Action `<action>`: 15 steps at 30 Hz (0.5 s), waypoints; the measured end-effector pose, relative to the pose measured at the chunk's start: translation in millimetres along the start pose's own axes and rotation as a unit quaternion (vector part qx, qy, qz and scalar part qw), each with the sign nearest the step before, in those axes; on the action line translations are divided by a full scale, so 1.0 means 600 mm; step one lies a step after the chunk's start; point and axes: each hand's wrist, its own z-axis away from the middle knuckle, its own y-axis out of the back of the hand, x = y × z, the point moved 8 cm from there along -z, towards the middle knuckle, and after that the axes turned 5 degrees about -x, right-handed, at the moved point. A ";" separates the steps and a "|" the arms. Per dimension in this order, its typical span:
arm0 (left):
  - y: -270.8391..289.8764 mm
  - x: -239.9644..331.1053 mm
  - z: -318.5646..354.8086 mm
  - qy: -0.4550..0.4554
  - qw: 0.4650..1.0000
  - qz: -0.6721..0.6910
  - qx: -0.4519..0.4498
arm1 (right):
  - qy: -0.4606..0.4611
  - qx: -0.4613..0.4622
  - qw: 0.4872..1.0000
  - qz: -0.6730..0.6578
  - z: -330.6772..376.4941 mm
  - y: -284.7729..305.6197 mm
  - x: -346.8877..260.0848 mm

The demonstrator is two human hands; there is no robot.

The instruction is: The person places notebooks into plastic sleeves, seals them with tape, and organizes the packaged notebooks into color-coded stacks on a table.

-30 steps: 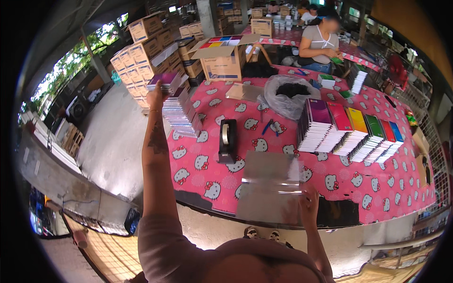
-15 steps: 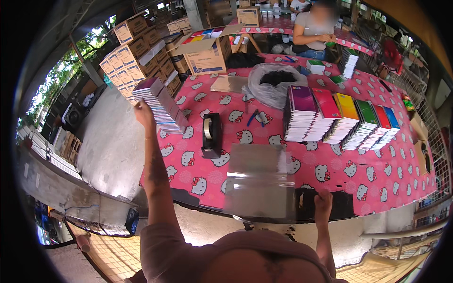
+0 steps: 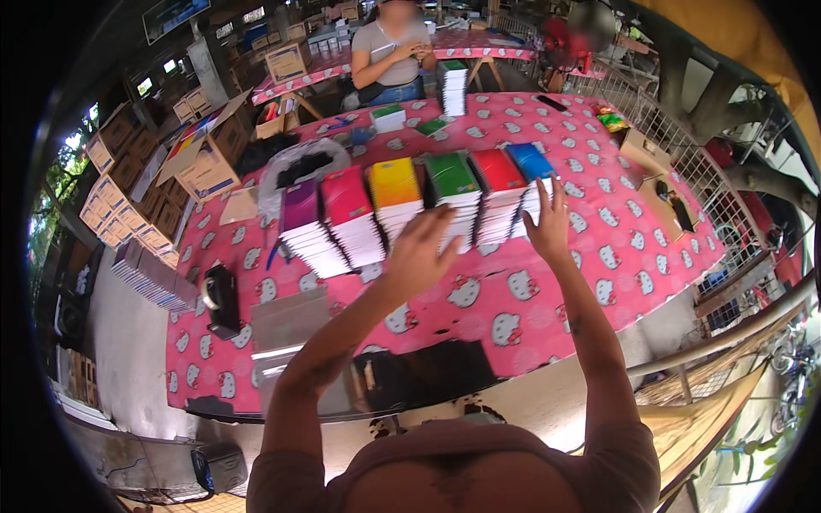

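Across the pink patterned table (image 3: 616, 256) runs a row of notebook stacks, its long axis lying left to right in front of the person: purple stack (image 3: 301, 224), magenta stack (image 3: 349, 214), yellow stack (image 3: 395, 195), green stack (image 3: 453, 188), red stack (image 3: 499, 184) and blue stack (image 3: 530, 167). Both arms reach forward from the lower edge toward it. The left hand (image 3: 421, 250) hovers, fingers loosely spread and holding nothing, at the near edge between the yellow and green stacks; whether it touches them cannot be told. The right hand (image 3: 547, 224), fingers splayed and empty, sits at the near side of the blue stack, about touching it, so it is the nearer hand to that end. Left of the row lie a tape dispenser (image 3: 222, 299) and clear plastic sleeves (image 3: 286, 329). Beyond the table another person sits at a second table, with cardboard boxes (image 3: 205, 162) piled to the left.
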 end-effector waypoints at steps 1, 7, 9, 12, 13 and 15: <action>-0.061 0.018 -0.038 -0.007 1.000 -0.011 -0.005 | 0.004 -0.020 0.999 0.029 -0.024 -0.004 0.028; -0.275 -0.062 -0.137 -0.020 0.972 -0.210 -0.107 | 0.104 -0.002 0.995 0.003 -0.076 0.022 0.043; -0.254 -0.032 -0.153 -0.021 0.989 -0.128 -0.077 | 0.075 0.051 0.994 -0.067 -0.031 0.083 0.094; -0.142 0.046 -0.093 -0.004 1.000 -0.022 0.005 | -0.040 0.039 0.966 -0.253 0.084 0.100 0.150; -0.111 0.068 -0.043 -0.004 1.000 0.010 0.007 | -0.042 0.005 0.942 -0.332 0.121 0.070 0.150; -0.118 0.113 0.059 -0.043 0.998 -0.010 -0.051 | -0.052 -0.123 0.853 -0.505 0.211 -0.048 0.137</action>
